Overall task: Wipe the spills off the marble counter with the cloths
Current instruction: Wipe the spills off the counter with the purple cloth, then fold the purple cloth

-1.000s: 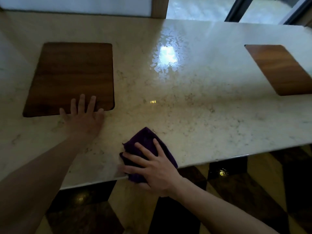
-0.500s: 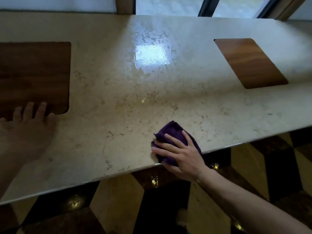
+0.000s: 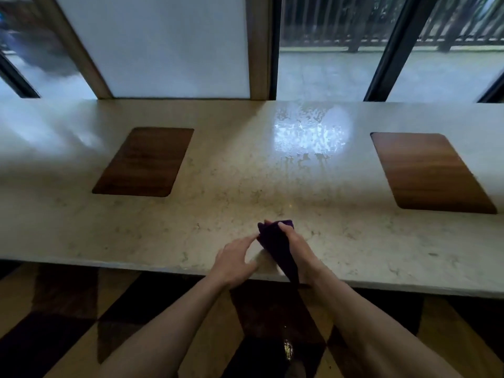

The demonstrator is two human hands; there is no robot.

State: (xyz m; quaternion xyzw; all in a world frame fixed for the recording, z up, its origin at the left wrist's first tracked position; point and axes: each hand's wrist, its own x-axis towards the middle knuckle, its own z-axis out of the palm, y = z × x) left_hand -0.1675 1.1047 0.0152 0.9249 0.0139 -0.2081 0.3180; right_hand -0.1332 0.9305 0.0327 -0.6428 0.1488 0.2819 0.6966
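A long pale marble counter stretches across the view. Near its front edge, my right hand grips a dark purple cloth, which stands lifted and bunched, its lower end trailing toward the counter's edge. My left hand is just left of the cloth, fingertips reaching its side, fingers spread over the marble. A wet, glistening patch of droplets shines at the back of the counter, beyond the cloth.
Two dark wooden inlay panels are set into the marble, one at the left and one at the right. Tall windows with dark frames rise behind the counter. Below the front edge is a checkered floor.
The view pulled back and up. My left hand left the wooden panel and came over beside the cloth. My right hand went from pressing the cloth flat to gripping it bunched up.
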